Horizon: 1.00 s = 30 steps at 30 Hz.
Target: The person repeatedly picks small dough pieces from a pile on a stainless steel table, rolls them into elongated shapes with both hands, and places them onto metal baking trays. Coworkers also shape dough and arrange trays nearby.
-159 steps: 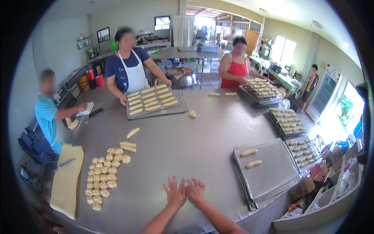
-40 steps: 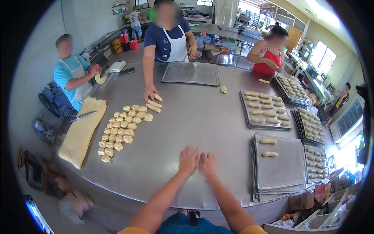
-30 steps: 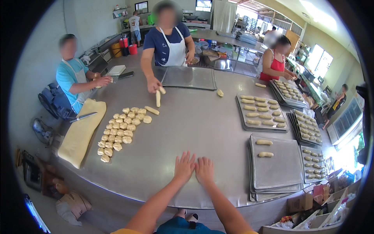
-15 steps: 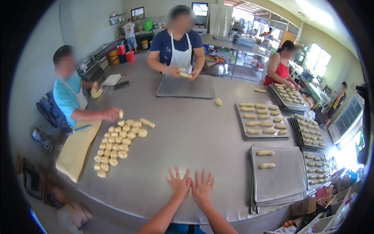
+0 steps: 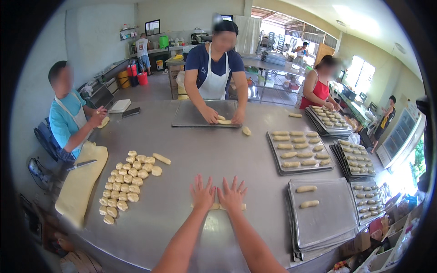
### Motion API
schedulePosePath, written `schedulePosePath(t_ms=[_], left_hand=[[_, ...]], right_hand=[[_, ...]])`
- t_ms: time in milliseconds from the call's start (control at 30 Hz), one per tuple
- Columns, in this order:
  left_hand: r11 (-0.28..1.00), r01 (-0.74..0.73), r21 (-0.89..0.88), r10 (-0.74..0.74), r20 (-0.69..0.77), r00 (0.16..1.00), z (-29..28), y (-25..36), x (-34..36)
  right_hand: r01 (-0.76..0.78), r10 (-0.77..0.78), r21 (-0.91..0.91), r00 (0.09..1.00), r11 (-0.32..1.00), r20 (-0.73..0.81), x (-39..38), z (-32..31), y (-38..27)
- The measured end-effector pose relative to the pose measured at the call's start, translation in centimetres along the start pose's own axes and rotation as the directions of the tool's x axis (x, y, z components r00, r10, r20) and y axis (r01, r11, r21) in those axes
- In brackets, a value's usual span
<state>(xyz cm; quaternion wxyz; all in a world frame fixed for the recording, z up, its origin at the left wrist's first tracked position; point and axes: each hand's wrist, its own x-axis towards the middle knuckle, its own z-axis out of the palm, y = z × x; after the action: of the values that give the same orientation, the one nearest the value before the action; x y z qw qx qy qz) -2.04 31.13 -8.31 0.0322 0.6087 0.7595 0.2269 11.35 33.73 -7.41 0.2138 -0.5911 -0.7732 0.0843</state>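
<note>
Your left hand (image 5: 203, 193), right hand (image 5: 231, 194): fingers spread over dough (image 5: 214, 206); trays (image 5: 327, 227) well right, by edge of grey table (image 5: 195, 145); pale wall (image 5: 98, 32).

We see pale walls (image 5: 98, 32) and a hanging white curtain (image 5: 248, 34). Daylight glares through the window (image 5: 361, 73) at right.
</note>
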Motion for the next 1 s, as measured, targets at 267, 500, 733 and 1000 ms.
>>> schedulePosePath(t_ms=[267,500,733,1000], left_hand=[[0.981,-0.19,0.042,0.172,0.279,0.945,-6.5,-1.1,-13.9],[0.986,-0.165,-0.009,0.164,0.182,0.97,-10.0,-1.2,-23.7],[0.998,0.064,0.015,-0.065,0.157,0.986,-7.6,1.4,-21.1],[0.954,0.255,0.157,-0.261,0.017,0.965,-4.4,1.1,-3.4]], right_hand=[[0.097,-0.079,-0.106,0.983,0.99,0.168,-13.3,-4.9,0.5],[0.153,-0.157,0.047,0.982,0.987,0.106,-23.5,-7.1,1.6],[0.111,-0.105,-0.065,0.99,0.992,0.09,-21.4,-6.2,1.0],[0.029,-0.037,-0.11,0.997,0.993,-0.073,-2.5,-1.2,0.9]])
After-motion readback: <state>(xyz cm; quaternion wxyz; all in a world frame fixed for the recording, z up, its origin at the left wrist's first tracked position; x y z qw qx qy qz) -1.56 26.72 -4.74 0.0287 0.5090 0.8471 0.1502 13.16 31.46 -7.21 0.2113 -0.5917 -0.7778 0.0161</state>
